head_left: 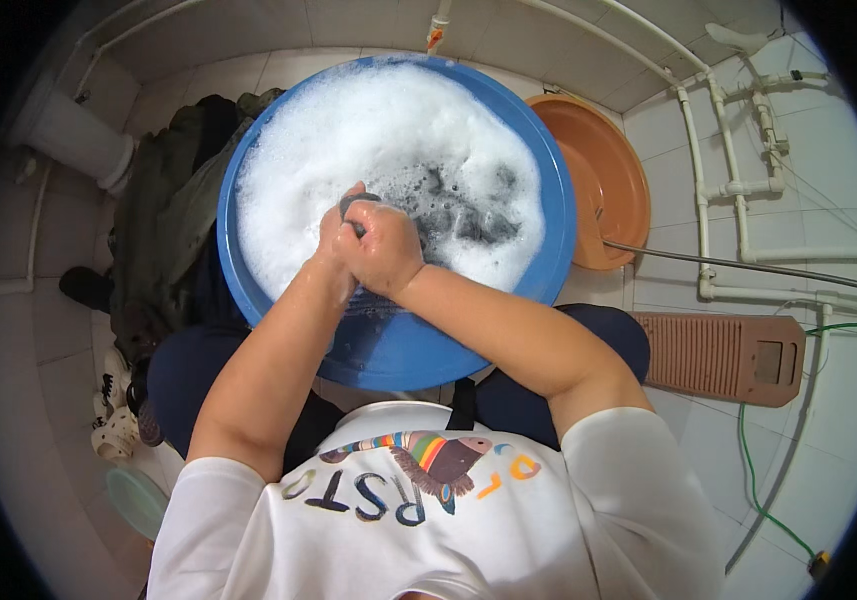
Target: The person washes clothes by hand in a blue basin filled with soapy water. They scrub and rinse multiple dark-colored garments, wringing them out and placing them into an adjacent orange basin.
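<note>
A big round blue basin (560,215) full of white foam (348,120) stands between my knees. Over its middle my left hand (334,240) and my right hand (389,246) are pressed together, both closed on a bunched dark grey cloth (359,203). Only small folds of the cloth show between the fingers; the rest is hidden by my hands. Just beyond my right hand, dark wet fabric (468,222) lies partly under the suds, and I cannot tell if it joins the piece I grip.
An orange basin (608,170) sits behind right, with a grey hose (738,262) reaching into it. A brown washboard (713,355) lies at the right. Dark clothes (163,220) are heaped at the left, near clogs (116,430) and a pale green bowl (136,500). White pipes (698,180) line the right wall.
</note>
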Motion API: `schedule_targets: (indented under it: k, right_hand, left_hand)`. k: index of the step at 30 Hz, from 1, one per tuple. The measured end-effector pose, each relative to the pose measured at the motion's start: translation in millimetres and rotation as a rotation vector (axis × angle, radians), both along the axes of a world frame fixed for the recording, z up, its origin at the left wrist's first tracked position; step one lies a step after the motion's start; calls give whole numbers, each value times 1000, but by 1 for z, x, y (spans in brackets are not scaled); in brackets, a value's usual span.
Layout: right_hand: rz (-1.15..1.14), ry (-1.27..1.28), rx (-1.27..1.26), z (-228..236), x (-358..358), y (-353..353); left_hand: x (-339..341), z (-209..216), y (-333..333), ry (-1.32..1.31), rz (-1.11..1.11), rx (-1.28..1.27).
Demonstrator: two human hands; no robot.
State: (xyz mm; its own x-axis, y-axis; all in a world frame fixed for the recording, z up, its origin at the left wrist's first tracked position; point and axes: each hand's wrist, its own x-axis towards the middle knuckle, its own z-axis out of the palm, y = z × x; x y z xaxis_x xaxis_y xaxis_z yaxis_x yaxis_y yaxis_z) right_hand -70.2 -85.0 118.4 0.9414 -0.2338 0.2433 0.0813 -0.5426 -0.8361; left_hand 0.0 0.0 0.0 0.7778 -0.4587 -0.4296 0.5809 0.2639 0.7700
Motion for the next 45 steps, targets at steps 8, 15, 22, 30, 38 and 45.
schedule_targets:
  k: [8, 15, 22, 30, 38, 45]
  right_hand:
    - [-213, 229, -135, -60, 62, -96]
    - [301, 764, -476, -73, 62, -115]
    - [18, 163, -178, -49, 43, -51]
    - [171, -272, -100, 9, -8, 11]
    - [-197, 15, 68, -35, 18, -24]
    - [-183, 13, -65, -19, 23, -33]
  left_hand:
    - [0, 99, -26, 187, 400, -108]
    - [17, 46, -3, 224, 471, 84]
    - [9, 33, -10, 384, 225, -56]
    - [11, 42, 2, 425, -73, -495]
    - [-35, 98, -30, 359, 239, -180]
    - [-26, 105, -28, 321, 98, 214]
